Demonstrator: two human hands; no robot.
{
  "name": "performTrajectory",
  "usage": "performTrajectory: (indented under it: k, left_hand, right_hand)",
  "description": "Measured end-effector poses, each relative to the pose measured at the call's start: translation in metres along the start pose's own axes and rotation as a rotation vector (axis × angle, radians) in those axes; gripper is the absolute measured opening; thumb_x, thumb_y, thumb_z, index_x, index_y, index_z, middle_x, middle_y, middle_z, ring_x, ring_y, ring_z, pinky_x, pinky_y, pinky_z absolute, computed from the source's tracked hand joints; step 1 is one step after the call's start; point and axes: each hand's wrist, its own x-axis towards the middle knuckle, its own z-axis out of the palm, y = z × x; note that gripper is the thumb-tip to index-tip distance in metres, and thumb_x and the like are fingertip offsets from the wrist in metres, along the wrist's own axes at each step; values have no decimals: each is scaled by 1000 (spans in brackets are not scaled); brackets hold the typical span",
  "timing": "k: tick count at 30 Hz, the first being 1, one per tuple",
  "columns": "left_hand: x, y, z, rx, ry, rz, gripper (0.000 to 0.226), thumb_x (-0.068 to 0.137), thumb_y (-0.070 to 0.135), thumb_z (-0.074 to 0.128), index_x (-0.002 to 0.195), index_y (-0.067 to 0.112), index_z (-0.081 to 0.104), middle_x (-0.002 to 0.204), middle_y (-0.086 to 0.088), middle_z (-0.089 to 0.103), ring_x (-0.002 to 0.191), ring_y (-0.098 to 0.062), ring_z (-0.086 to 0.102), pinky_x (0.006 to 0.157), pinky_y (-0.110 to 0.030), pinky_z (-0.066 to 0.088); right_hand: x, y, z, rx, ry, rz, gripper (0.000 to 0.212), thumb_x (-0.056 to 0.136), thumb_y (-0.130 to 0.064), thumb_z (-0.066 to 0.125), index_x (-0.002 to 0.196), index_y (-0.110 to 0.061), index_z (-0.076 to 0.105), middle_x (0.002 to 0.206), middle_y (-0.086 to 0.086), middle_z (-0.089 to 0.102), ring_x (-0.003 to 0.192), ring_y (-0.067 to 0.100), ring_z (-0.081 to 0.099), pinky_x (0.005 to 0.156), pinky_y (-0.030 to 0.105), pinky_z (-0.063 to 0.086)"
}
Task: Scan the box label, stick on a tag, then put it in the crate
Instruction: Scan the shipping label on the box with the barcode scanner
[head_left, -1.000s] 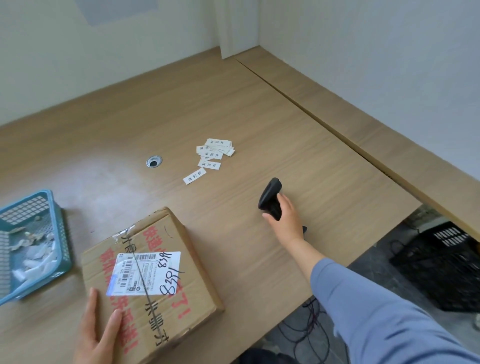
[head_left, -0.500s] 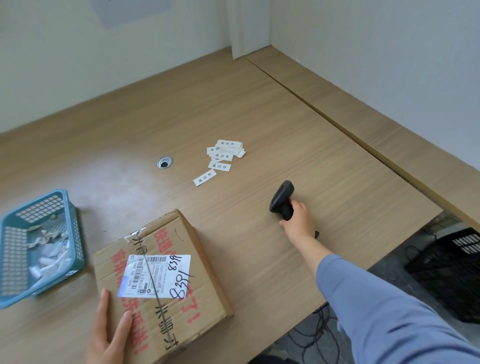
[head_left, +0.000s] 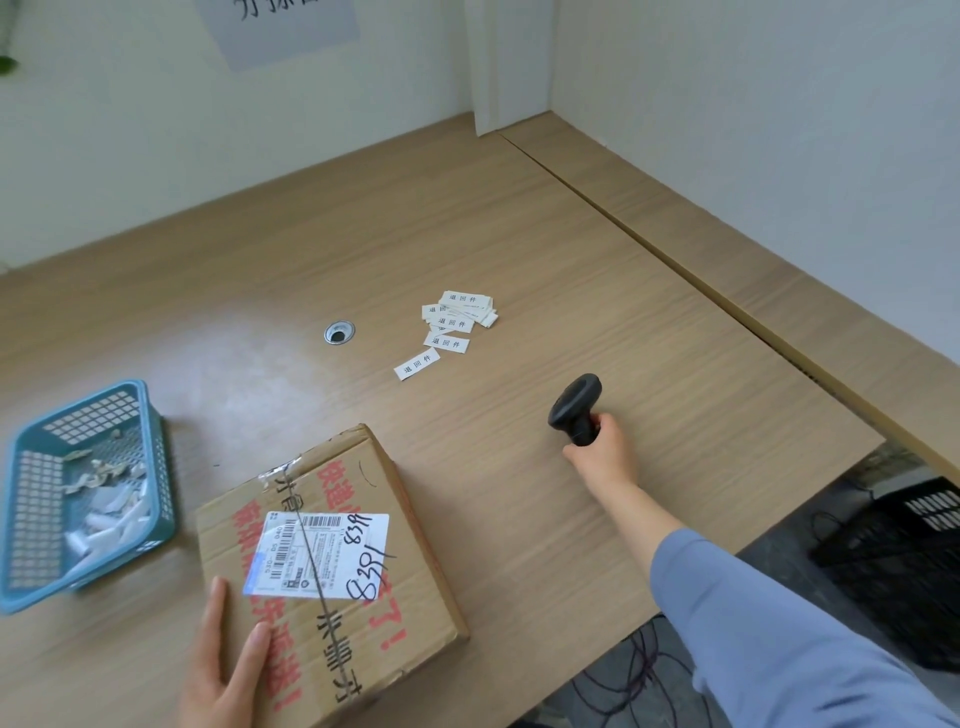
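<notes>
A cardboard box (head_left: 332, 582) with red print lies flat on the wooden table near its front edge. On its top is a white shipping label (head_left: 317, 553) with a barcode and handwritten numbers. My left hand (head_left: 221, 670) rests flat on the box's near left corner, fingers straight. My right hand (head_left: 602, 454) grips the handle of a black barcode scanner (head_left: 574, 408) to the right of the box, its head just above the table. Several small white tags (head_left: 457, 319) lie loose mid-table. The black crate (head_left: 904, 566) sits on the floor at right.
A blue plastic basket (head_left: 150, 467) with scraps of white backing paper stands left of the box. A metal cable grommet (head_left: 339, 332) is set in the tabletop. A seam (head_left: 675, 260) separates a second desk along the right wall. Cables lie on the floor below.
My right hand has kept its grip on the scanner where it lay. My left hand and the box have held still. The view has shifted slightly.
</notes>
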Motion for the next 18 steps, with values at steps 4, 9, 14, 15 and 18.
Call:
performTrajectory:
  k: [4, 9, 14, 15, 18]
  left_hand:
    - [-1, 4, 0, 25, 0, 23, 61, 86, 17, 66, 126, 55, 40, 147, 11, 40, 126, -20, 47, 107, -43, 35]
    - [3, -2, -2, 15, -24, 42, 62, 87, 14, 65, 119, 61, 42, 143, 13, 41, 126, -21, 48, 108, -44, 37]
    - [2, 6, 0, -31, -38, 91, 58, 82, 12, 70, 118, 51, 45, 137, 7, 45, 124, -13, 45, 107, -20, 33]
    - [2, 7, -1, -32, -40, 90, 57, 78, 20, 71, 118, 52, 45, 137, 8, 45, 124, -14, 46, 109, -29, 32]
    - [3, 9, -2, -61, -43, 97, 60, 83, 12, 69, 117, 52, 41, 135, 6, 45, 123, -15, 45, 109, -34, 29]
  right_hand:
    - [-14, -12, 1, 137, -63, -4, 35, 75, -13, 67, 106, -13, 53, 96, 7, 64, 83, 24, 62, 71, 34, 49]
    - [-44, -41, 4, 168, -172, -102, 19, 76, -13, 64, 94, -11, 59, 78, 4, 61, 67, 18, 53, 61, 29, 41]
    - [-88, -77, 7, 243, -369, -218, 9, 79, -16, 63, 88, -16, 60, 70, -4, 56, 64, 14, 49, 60, 27, 39]
    - [-97, -84, 8, 255, -405, -239, 8, 80, -17, 63, 87, -18, 60, 71, -4, 57, 65, 14, 50, 63, 27, 40]
    - [-121, -104, 10, 282, -500, -299, 7, 80, -17, 63, 85, -21, 61, 73, -4, 59, 70, 14, 52, 68, 30, 43]
